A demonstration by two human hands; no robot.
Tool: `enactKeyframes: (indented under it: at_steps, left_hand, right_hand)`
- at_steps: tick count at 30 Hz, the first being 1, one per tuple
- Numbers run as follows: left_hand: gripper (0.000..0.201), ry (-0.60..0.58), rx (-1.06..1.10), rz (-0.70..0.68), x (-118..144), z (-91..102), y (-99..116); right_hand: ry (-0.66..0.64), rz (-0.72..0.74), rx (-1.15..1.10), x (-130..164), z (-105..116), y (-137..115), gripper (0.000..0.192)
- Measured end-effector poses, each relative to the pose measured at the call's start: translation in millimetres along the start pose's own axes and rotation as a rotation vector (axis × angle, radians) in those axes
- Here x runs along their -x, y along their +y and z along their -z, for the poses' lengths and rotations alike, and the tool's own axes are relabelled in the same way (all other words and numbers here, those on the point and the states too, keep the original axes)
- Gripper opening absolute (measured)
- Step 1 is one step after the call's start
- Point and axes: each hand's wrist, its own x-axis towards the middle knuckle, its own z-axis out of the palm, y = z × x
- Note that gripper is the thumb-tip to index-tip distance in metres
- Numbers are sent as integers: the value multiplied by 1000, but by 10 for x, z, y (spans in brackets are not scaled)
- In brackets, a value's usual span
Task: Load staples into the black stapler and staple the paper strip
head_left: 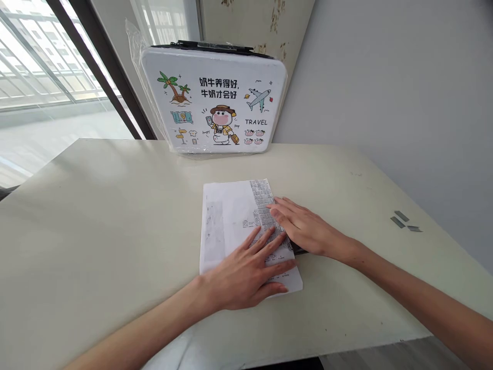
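A stack of white printed sheets [234, 205] lies on the table, its top page carrying a grey picture block and rows of small print along the right side. My left hand [246, 272] rests on its lower part, palm down with fingers spread. At the right edge of the sheets, my right hand [308, 226] lies with fingers stretched out over the paper's edge. Beneath that palm shows a bit of a dark object [300, 251], possibly a stapler; most of it is hidden.
A white cartoon-printed case [219, 103] in clear plastic wrap stands at the back of the cream table [127, 216]. Several small grey metal strips [401, 216], which look like staples, lie at the right. A grey wall [385, 77] borders the right side; a window is at the left.
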Motion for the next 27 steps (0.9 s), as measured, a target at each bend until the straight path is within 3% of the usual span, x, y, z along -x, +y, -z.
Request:
enactKeyframes:
  at_steps: [27]
  left_hand:
    - [51, -6, 15, 8, -22, 7, 11]
  right_hand:
    - [-27, -36, 71, -35, 10, -39, 65]
